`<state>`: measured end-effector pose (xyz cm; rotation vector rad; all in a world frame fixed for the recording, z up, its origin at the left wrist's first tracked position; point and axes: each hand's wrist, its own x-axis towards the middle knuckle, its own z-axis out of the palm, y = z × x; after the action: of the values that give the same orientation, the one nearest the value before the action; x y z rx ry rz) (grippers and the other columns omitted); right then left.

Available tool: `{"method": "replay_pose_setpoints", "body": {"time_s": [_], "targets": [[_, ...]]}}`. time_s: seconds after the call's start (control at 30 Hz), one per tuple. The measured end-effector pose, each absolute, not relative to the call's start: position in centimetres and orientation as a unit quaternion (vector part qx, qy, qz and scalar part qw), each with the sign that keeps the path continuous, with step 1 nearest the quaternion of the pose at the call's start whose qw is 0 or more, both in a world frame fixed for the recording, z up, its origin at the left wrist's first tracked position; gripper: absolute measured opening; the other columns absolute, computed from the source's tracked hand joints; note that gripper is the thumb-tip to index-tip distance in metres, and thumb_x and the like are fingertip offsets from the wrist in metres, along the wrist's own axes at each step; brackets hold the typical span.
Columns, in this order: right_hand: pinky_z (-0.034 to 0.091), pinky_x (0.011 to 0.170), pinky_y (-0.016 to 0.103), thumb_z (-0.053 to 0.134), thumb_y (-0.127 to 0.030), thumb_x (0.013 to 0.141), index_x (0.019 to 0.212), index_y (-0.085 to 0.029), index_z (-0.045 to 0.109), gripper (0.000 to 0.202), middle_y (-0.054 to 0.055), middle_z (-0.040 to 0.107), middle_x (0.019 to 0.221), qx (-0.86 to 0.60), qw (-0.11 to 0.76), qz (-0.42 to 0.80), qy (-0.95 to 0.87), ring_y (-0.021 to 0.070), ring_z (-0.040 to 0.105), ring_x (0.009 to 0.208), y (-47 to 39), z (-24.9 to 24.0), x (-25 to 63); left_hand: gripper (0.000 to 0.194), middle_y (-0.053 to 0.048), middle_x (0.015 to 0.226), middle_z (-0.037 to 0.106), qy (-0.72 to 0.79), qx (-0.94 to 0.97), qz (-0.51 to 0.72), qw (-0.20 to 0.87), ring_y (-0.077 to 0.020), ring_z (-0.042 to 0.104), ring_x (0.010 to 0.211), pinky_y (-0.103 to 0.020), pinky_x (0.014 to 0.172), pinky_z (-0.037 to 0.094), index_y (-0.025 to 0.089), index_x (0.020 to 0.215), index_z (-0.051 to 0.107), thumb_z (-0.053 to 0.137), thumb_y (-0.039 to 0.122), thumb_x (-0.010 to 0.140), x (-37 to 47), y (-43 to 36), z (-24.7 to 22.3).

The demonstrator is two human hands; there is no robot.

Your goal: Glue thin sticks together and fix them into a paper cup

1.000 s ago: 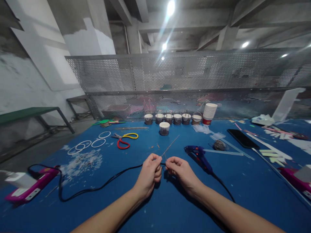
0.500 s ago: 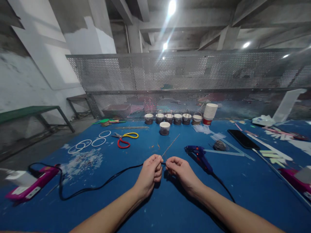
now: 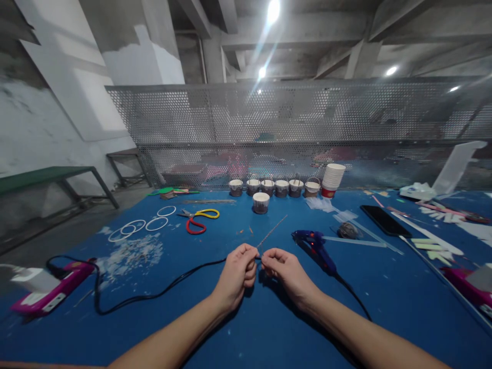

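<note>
In the middle of the head view, my left hand [image 3: 241,272] is closed, thumb and forefinger pinching a thin, stiff-looking twisted strand [image 3: 273,230]. It slants up and to the right from the fingertips. My right hand [image 3: 286,271] is closed beside it, its fingertips almost touching the left ones at the strand's near end; what lies inside that pinch is hidden. A black cable [image 3: 169,288] runs along the table behind both hands. Beyond them stands a small white-and-grey paper cup [image 3: 261,203]. To the right lies a dark blue glue gun [image 3: 315,247] with a red light.
Scissors [image 3: 198,221], white rings [image 3: 157,224] and a pink power strip [image 3: 57,293] lie left. Several small cups with handles [image 3: 281,188] line the back beside stacked paper cups [image 3: 333,179]. A ball of grey twine [image 3: 348,230] and a phone [image 3: 384,220] lie right.
The strand's far tip has swung slightly to the right. Both hands stay in nearly the same place, still pinched together.
</note>
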<state>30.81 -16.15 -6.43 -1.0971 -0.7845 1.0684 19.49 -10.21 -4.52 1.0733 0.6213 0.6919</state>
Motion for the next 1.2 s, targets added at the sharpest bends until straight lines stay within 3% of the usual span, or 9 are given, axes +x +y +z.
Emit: {"method": "replay_pose_setpoints", "body": {"time_s": [0.23,0.5,0.73,0.93,1.2], "targets": [[0.030,0.052,0.024,0.073,-0.036,0.063,0.063,-0.015,0.060,0.024,-0.002,0.056,0.056,-0.484,0.650,0.477,-0.341,0.0085,0.042,0.050,-16.2,-6.5,30.8,0.026,0.013,0.042,0.023,0.280,0.490,0.314,0.763,-0.0007,0.015,0.032,-0.013,0.034,0.012,0.017,0.066,0.046,0.059,0.040,0.072,19.4,-10.2,-4.5],[0.027,0.050,0.024,0.073,-0.036,0.061,0.060,-0.015,0.060,0.025,-0.005,0.051,0.051,-0.489,0.645,0.479,-0.340,0.0075,0.039,0.048,-16.1,-6.5,30.8,0.027,0.008,0.037,0.042,0.261,0.508,0.306,0.762,-0.0038,0.029,0.030,-0.014,0.032,0.021,0.018,0.073,0.050,0.058,0.044,0.074,19.5,-10.1,-4.8],[0.027,0.049,0.023,0.074,-0.041,0.060,0.058,-0.016,0.058,0.030,-0.005,0.051,0.049,-0.488,0.635,0.489,-0.346,0.0075,0.038,0.046,-16.0,-6.6,30.9,0.024,0.002,0.050,0.053,0.234,0.482,0.309,0.786,-0.0058,0.043,0.037,-0.015,0.033,0.032,0.014,0.075,0.055,0.061,0.037,0.074,19.6,-10.2,-4.6],[0.029,0.050,0.023,0.069,-0.040,0.067,0.061,-0.015,0.060,0.027,-0.002,0.056,0.053,-0.490,0.620,0.492,-0.366,0.0082,0.041,0.047,-16.0,-6.7,31.3,0.023,-0.001,0.057,0.055,0.200,0.487,0.325,0.786,-0.0113,0.053,0.051,-0.021,0.045,0.043,0.014,0.067,0.056,0.062,0.034,0.075,19.6,-10.3,-4.6],[0.037,0.059,0.026,0.072,-0.038,0.063,0.077,-0.018,0.068,0.025,0.002,0.062,0.074,-0.549,0.662,0.377,-0.344,0.0132,0.049,0.063,-16.6,-5.0,33.0,0.023,0.001,0.065,0.053,0.236,0.638,0.351,0.644,-0.0105,0.052,0.053,-0.023,0.056,0.043,0.017,0.068,0.055,0.052,0.035,0.082,19.2,-10.3,-4.7]]}}
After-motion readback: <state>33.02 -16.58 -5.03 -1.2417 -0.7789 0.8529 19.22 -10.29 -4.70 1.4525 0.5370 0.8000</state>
